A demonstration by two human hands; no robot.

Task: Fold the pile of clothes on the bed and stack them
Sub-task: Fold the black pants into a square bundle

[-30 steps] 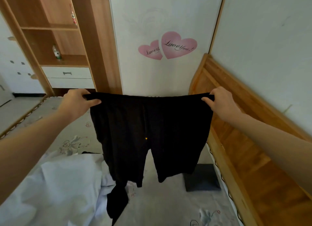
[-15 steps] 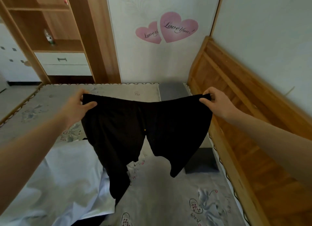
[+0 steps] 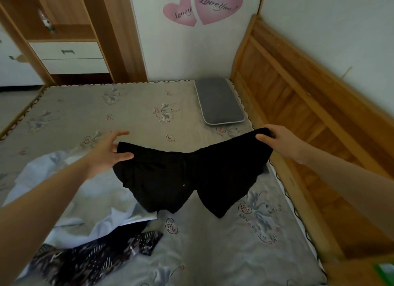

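I hold a pair of black shorts [image 3: 181,179] by the waistband, low over the bed [image 3: 128,110]. My left hand [image 3: 108,151] pinches the left corner of the waistband between thumb and fingers, with the fingers spread. My right hand [image 3: 279,142] grips the right corner. The two legs hang down and their hems reach the bed. At the lower left lie a crumpled white garment [image 3: 64,200] and a dark patterned garment [image 3: 96,258].
A grey pillow [image 3: 219,102] lies at the far right of the bed. A wooden headboard [image 3: 309,119] runs along the right side. A wooden wardrobe with white drawers [image 3: 68,57] stands beyond the bed's far left edge. Bare patterned sheet shows in the middle and lower right.
Both hands have come down with the shorts, from chest height to just above the bed. The legs now touch the sheet. My view has tilted down toward the bed.
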